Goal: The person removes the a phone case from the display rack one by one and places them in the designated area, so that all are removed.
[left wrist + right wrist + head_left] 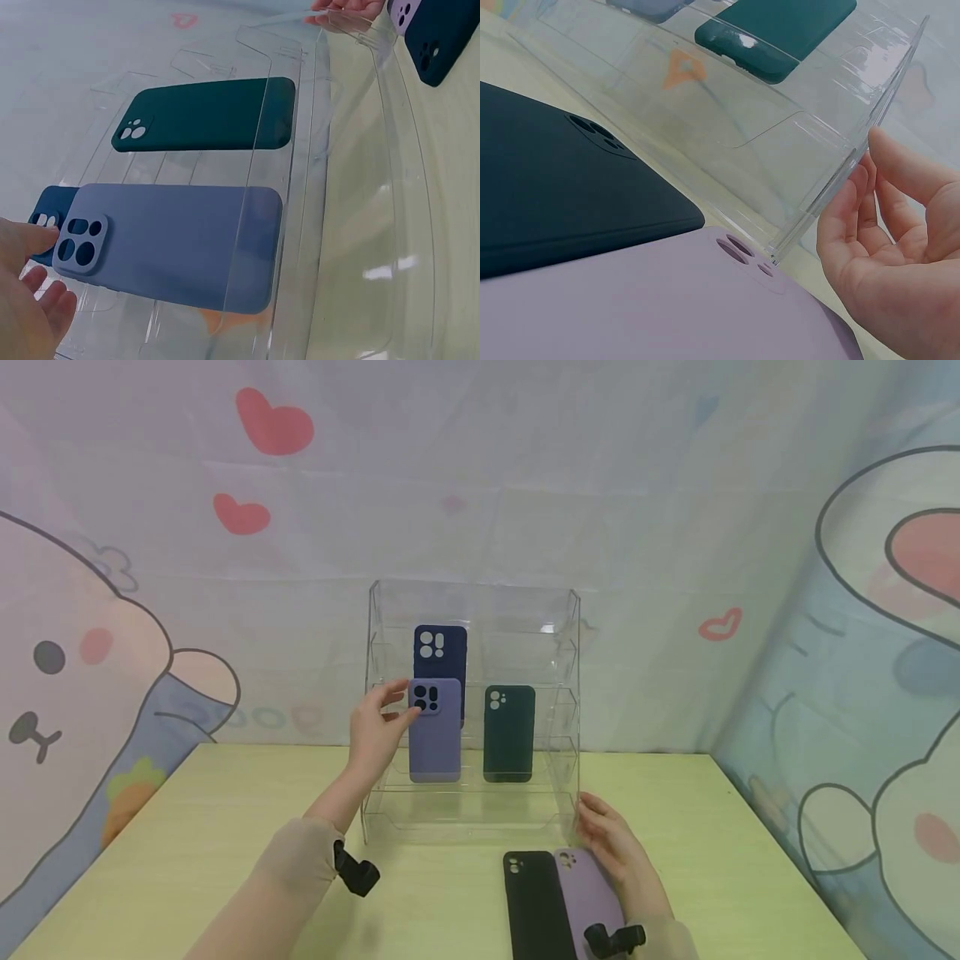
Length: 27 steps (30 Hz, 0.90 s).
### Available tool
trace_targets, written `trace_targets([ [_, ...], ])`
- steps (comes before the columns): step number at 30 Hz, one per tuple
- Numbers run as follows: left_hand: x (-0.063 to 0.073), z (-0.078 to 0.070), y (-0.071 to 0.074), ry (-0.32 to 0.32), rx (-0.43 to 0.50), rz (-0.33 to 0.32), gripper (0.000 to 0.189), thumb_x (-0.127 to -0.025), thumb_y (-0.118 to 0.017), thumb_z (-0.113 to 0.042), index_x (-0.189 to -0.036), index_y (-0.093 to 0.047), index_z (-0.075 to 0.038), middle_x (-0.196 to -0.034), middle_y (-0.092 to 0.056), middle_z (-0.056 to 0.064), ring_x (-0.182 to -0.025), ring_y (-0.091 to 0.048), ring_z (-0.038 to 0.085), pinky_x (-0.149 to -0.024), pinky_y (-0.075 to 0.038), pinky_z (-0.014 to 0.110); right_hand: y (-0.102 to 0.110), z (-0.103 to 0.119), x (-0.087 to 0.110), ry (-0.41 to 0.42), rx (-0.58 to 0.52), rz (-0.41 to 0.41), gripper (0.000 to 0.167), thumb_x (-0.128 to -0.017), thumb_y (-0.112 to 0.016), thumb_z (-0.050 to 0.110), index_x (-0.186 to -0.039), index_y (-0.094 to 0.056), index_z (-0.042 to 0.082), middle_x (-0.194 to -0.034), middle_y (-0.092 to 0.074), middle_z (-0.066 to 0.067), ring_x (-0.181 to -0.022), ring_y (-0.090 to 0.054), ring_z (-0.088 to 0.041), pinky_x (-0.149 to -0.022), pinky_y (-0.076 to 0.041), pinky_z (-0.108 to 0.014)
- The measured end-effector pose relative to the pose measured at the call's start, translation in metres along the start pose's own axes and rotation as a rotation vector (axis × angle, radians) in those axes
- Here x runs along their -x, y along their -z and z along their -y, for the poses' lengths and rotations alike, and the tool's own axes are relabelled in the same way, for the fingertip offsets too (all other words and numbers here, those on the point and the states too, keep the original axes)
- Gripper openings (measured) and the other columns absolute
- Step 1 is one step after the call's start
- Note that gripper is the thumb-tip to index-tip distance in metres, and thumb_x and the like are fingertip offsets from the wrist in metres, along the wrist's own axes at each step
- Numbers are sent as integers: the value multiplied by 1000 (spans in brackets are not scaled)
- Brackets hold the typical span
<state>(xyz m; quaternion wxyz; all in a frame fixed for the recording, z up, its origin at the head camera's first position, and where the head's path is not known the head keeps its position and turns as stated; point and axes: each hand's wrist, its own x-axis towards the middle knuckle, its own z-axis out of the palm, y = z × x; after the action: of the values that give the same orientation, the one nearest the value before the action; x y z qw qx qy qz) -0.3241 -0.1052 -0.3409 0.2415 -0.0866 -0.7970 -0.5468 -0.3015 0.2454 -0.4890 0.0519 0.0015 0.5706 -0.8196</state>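
Note:
My left hand (378,727) is at the upper left corner of a periwinkle phone case (435,743), its thumb by the camera cutout. In the left wrist view the other fingers are loosely bent beside the case's edge. This case leans upright on a tier of a clear display rack (472,814). Behind and above it stands a navy phone case (441,652); a dark green phone case (510,735) shares its tier to the right. My right hand (611,839) holds the rack's right side panel near its lower front, thumb and bent fingertips at the panel's edge.
A black phone case (536,902) and a lilac phone case (588,893) lie side by side on the pale wooden table (750,877), in front of the rack's right corner. Behind the table hangs a cartoon-printed cloth (637,510).

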Motion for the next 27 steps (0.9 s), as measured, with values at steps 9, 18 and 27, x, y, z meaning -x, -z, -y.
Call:
trace_targets([
  [9,-6,3,-2,-17,-2,45,54,-91,-68,-7,-141,-48,0,-144,-50,18,-130,-52,35,-103,-49,47,2,-1,0,22,12,22,26,-102,-44,3,-104,-60,24,-93,-61,11,-84,-53,-1,-74,-47,-16],
  [18,-11,-2,-7,7,-67,90,57,-94,-62,-4,-146,-39,3,-147,-45,22,-129,-52,39,-102,-49,49,-2,0,-1,11,-16,-13,26,-102,-44,0,-104,-60,20,-93,-60,9,-84,-53,-1,-75,-47,-15],
  [27,-10,-5,-12,9,-80,39,51,-94,-61,-2,-143,-44,3,-140,-53,22,-120,-59,36,-98,-53,44,1,0,-1,-6,-8,6,22,-102,-43,1,-115,-55,15,-101,-60,8,-90,-54,-2,-79,-48,-16],
])
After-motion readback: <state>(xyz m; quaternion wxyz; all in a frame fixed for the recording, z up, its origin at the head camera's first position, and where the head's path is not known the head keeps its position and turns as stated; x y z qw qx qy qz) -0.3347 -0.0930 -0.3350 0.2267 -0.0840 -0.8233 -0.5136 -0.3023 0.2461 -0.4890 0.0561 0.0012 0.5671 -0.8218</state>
